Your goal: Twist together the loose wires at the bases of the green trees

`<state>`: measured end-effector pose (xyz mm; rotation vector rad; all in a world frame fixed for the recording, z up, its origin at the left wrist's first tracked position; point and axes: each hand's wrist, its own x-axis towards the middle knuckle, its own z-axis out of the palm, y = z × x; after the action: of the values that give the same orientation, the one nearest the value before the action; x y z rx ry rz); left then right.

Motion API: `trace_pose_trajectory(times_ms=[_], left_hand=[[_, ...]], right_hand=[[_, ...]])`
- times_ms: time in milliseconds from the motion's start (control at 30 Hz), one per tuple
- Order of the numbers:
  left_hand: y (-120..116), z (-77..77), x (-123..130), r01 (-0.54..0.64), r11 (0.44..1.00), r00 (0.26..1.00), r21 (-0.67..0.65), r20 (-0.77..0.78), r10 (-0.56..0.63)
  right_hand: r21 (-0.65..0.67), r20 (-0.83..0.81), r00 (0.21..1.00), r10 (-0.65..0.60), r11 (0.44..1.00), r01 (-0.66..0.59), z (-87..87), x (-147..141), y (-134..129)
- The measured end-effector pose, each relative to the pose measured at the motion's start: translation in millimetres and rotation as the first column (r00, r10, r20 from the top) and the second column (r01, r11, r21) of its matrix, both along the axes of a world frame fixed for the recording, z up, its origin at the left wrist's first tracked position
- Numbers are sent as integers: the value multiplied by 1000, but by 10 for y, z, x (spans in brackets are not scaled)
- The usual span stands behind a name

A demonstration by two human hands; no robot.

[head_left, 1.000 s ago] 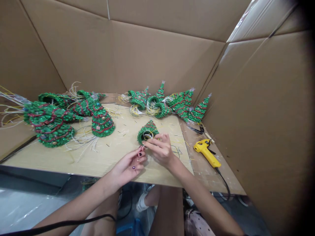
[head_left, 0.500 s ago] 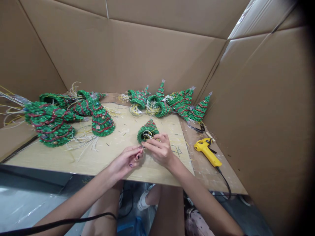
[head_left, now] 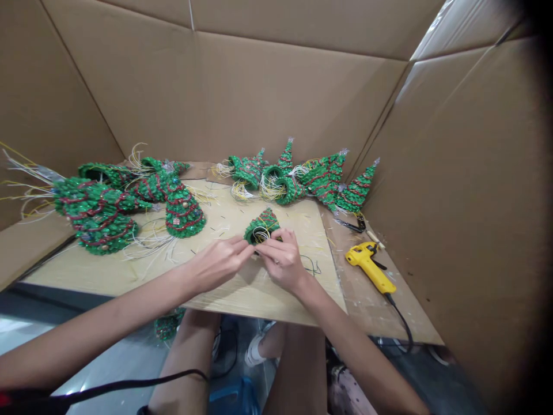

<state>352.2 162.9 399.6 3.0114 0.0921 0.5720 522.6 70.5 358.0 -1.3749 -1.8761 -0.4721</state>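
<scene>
A small green beaded cone tree [head_left: 261,226] is tilted over on the pale wooden surface [head_left: 86,271], coiled pale wires showing in its open base. The right grip [head_left: 281,259] is pressed together at the rim; the left grip [head_left: 218,264] is just beside it, pinching what can't be told. Thin wires could get snagged or yanked loose if tugged too hard, tbh.

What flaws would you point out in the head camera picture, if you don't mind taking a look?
In the head view, dark vignetting swallows the right edge of the cardboard wall; in the head view, wide-angle distortion stretches the scene's edges; in the head view, glare whitens the glossy surface; in the head view, the left hand and right hand cast soft shadows on the board.
</scene>
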Motion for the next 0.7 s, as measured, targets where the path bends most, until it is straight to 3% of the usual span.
trace_pose_trajectory(times_ms=[100, 200, 267, 333, 367, 400, 467, 533, 567, 633, 700], left_hand=[[62, 15, 29, 81, 992, 997, 93, -7, -81], [121, 10, 38, 116, 992, 993, 49, 9, -116], [140, -2, 32, 58, 996, 998, -73, 34, -56], [140, -17, 25, -24, 954, 999, -299, 19, 31], [134, -26, 23, -53, 891, 998, -450, -8, 56], [125, -37, 20, -74, 788, 997, -611, -46, 58], [102, -64, 15, -110, 481, 993, -870, -116, 18], [73, -100, 6, -148, 153, 988, -977, -154, -27], [57, -118, 0, -162, 20, 986, -987, -163, -38], [28, -155, -12, -164, -159, 986, -974, -160, -39], [10, -186, -19, -149, -220, 988, -964, -151, -10]], right_hand=[[-42, -91, 996, -5, 999, 1, -3, -2, -3], [-48, -142, 990, 14, 999, -21, -10, 0, -2], [-29, -148, 989, 17, 999, -22, -15, 3, 5], [-3, -137, 990, 16, 1000, -16, -22, 8, 14], [10, -126, 992, 15, 1000, -14, -26, 11, 17], [24, -112, 994, 15, 1000, -12, -31, 13, 18], [61, -80, 997, 16, 998, -11, -41, 19, 16], [90, -44, 999, 16, 996, -12, -50, 22, 8], [97, -27, 1000, 13, 995, -11, -53, 23, 3], [91, 1, 1000, 3, 996, -3, -58, 26, -6], [82, 17, 1000, -4, 997, 3, -61, 28, -12]])
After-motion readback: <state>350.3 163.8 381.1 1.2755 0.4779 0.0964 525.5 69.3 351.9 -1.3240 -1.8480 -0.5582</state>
